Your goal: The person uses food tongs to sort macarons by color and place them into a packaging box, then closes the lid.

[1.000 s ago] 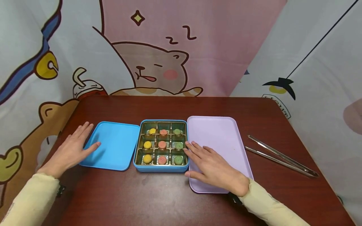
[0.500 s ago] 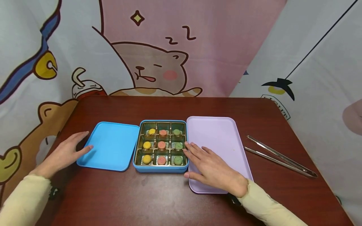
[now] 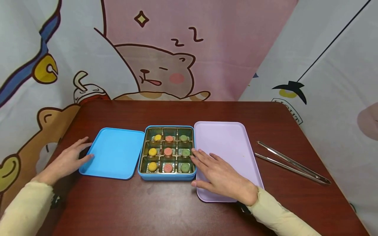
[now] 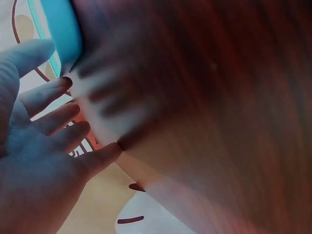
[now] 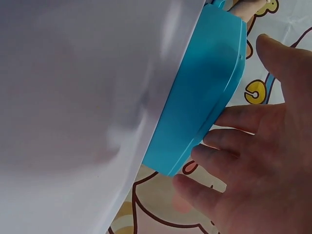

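Note:
A blue box (image 3: 167, 177) with a gold nine-part insert stands mid-table. Its compartments hold small macaron-like sweets: a yellow column (image 3: 152, 151), a pink column (image 3: 168, 151) and a green column (image 3: 185, 153). Left of it lies a flat blue lid (image 3: 113, 152). My left hand (image 3: 65, 163) is at the lid's left edge, fingers loosely extended and the thumb at the rim; whether it touches is unclear. My right hand (image 3: 222, 173) hovers flat above a lilac tray (image 3: 221, 137), its fingertips against or just beside the box's right wall (image 5: 200, 87).
Metal tongs (image 3: 292, 162) lie spread on the brown table (image 3: 165, 206), right of the tray. A cartoon-printed cloth (image 3: 165, 39) hangs behind the table and along both sides.
My left hand has come down and left from over the lid to its left edge. The right hand stays by the box. The head view has shifted very slightly.

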{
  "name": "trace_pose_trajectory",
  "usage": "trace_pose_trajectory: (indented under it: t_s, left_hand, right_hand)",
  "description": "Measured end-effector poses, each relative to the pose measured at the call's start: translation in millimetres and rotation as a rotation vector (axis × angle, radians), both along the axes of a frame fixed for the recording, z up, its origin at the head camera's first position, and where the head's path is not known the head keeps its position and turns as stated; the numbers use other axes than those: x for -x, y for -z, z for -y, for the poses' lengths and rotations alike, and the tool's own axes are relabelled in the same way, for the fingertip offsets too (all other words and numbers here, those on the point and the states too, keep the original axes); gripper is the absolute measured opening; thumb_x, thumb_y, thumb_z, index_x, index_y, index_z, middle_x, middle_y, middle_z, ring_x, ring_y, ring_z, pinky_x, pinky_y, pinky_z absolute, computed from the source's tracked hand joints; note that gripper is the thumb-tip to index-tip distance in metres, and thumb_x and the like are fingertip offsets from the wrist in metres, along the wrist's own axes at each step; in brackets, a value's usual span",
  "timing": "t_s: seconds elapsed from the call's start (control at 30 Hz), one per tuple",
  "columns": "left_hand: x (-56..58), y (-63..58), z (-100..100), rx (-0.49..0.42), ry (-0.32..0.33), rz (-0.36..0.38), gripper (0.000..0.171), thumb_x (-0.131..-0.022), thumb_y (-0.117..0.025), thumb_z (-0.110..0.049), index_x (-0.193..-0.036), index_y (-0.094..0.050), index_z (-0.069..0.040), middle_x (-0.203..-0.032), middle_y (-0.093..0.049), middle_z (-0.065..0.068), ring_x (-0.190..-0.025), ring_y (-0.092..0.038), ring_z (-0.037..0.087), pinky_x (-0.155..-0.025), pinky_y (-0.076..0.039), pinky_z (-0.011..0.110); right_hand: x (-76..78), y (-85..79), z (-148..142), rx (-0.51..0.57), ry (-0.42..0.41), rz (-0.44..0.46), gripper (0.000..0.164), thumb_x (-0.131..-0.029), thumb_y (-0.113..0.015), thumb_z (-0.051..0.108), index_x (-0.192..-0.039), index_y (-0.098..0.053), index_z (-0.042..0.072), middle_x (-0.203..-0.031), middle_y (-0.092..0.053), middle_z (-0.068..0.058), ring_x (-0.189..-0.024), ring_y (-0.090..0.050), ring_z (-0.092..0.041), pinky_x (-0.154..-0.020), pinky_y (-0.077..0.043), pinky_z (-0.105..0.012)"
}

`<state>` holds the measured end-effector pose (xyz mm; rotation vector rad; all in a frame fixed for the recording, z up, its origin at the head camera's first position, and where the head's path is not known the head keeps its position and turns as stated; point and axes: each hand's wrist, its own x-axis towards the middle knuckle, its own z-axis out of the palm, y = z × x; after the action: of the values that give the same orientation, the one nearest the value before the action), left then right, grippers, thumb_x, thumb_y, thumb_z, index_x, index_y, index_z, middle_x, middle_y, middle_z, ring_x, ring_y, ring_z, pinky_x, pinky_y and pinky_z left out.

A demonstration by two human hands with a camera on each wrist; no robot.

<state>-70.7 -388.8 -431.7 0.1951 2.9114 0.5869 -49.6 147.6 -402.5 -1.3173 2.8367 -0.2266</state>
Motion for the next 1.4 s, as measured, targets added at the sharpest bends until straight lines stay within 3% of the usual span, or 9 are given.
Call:
trace_pose_trajectory:
  t_s: [0.33,0.67,0.83,1.0,1.07,1.17,1.23,1.33,1.4]
  left_hand:
    - [0.2,2.7,1.9,0.004,0.012,-0.016,0.053,-0.098,-0.066,-0.008,-0.141,-0.046,0.018,-0.156,-0.027,0.04,-0.135,-0.032,0.064,-0.102,-0.032,0.079]
    - [-2.7,-1.6,-2.7,-0.007,-0.027,-0.119,0.048,-0.097,-0.065,-0.004,-0.136,-0.049,0.018,-0.143,-0.043,0.042,-0.124,-0.046,0.061,-0.096,-0.04,0.077]
    - [-5.6,-10.7,-5.2,-0.043,-0.04,-0.123,0.045,-0.099,-0.064,-0.004,-0.137,-0.049,0.017,-0.126,-0.057,0.043,-0.102,-0.063,0.052,-0.086,-0.052,0.069]
    - [-9.1,-14.0,-8.0,-0.117,-0.079,-0.205,0.042,-0.101,-0.062,-0.005,-0.139,-0.053,0.011,-0.119,-0.063,0.041,-0.095,-0.067,0.052,-0.079,-0.055,0.066]
    - [-10.2,-17.3,-8.9,-0.143,-0.11,-0.245,0.041,-0.102,-0.061,-0.007,-0.139,-0.056,0.008,-0.117,-0.066,0.038,-0.091,-0.069,0.049,-0.074,-0.062,0.051]
    - [-10.7,-25.0,-10.7,-0.188,-0.167,-0.291,0.04,-0.102,-0.062,-0.011,-0.139,-0.06,0.005,-0.113,-0.069,0.033,-0.084,-0.071,0.037,-0.065,-0.057,0.021]
    - [-10.6,-31.0,-12.8,-0.206,-0.211,-0.313,0.04,-0.102,-0.063,-0.014,-0.138,-0.063,0.002,-0.112,-0.071,0.03,-0.081,-0.07,0.017,-0.061,-0.043,0.006]
    - [-11.5,-40.4,-17.2,-0.228,-0.263,-0.331,0.041,-0.102,-0.065,-0.02,-0.138,-0.065,-0.002,-0.114,-0.072,0.027,-0.08,-0.059,-0.012,-0.061,-0.04,0.003]
    - [-12.7,-46.0,-19.8,-0.24,-0.282,-0.342,0.041,-0.101,-0.066,-0.022,-0.138,-0.066,-0.004,-0.115,-0.072,0.027,-0.079,-0.048,-0.024,-0.061,-0.04,0.002]
  right_hand:
    - [-0.4,-0.7,-0.2,-0.004,0.0,-0.001,0.082,-0.102,-0.049,0.064,-0.156,-0.045,0.003,-0.168,-0.03,-0.012,-0.153,-0.033,-0.029,-0.116,-0.036,-0.054]
    - [0.3,-1.3,-1.0,-0.003,-0.002,0.005,0.082,-0.102,-0.051,0.064,-0.156,-0.045,0.003,-0.168,-0.03,-0.012,-0.152,-0.034,-0.029,-0.116,-0.037,-0.054]
    - [0.4,-1.7,-1.1,-0.001,0.001,0.015,0.083,-0.102,-0.05,0.065,-0.156,-0.045,0.003,-0.168,-0.03,-0.012,-0.152,-0.034,-0.03,-0.116,-0.036,-0.054]
    - [0.3,-1.8,-0.9,0.002,-0.002,0.013,0.083,-0.102,-0.049,0.066,-0.157,-0.044,0.003,-0.168,-0.03,-0.012,-0.152,-0.033,-0.03,-0.116,-0.036,-0.055]
    - [0.5,-1.4,-0.8,0.003,-0.002,0.014,0.083,-0.102,-0.048,0.066,-0.157,-0.044,0.003,-0.168,-0.03,-0.012,-0.152,-0.033,-0.03,-0.116,-0.036,-0.055]
    - [0.7,-1.4,-0.8,0.003,0.0,0.019,0.083,-0.102,-0.049,0.066,-0.157,-0.044,0.003,-0.168,-0.03,-0.012,-0.153,-0.033,-0.03,-0.116,-0.036,-0.055]
    - [0.8,-1.6,-0.8,0.0,0.002,0.022,0.083,-0.102,-0.049,0.066,-0.157,-0.044,0.003,-0.168,-0.03,-0.012,-0.153,-0.033,-0.03,-0.116,-0.036,-0.055]
    - [0.6,-1.8,-1.1,-0.003,0.005,0.027,0.084,-0.101,-0.05,0.066,-0.157,-0.044,0.004,-0.168,-0.03,-0.011,-0.153,-0.033,-0.03,-0.116,-0.037,-0.055]
    - [0.5,-1.7,-1.3,-0.005,0.006,0.027,0.084,-0.101,-0.05,0.066,-0.157,-0.044,0.004,-0.168,-0.029,-0.011,-0.152,-0.033,-0.03,-0.116,-0.037,-0.055]
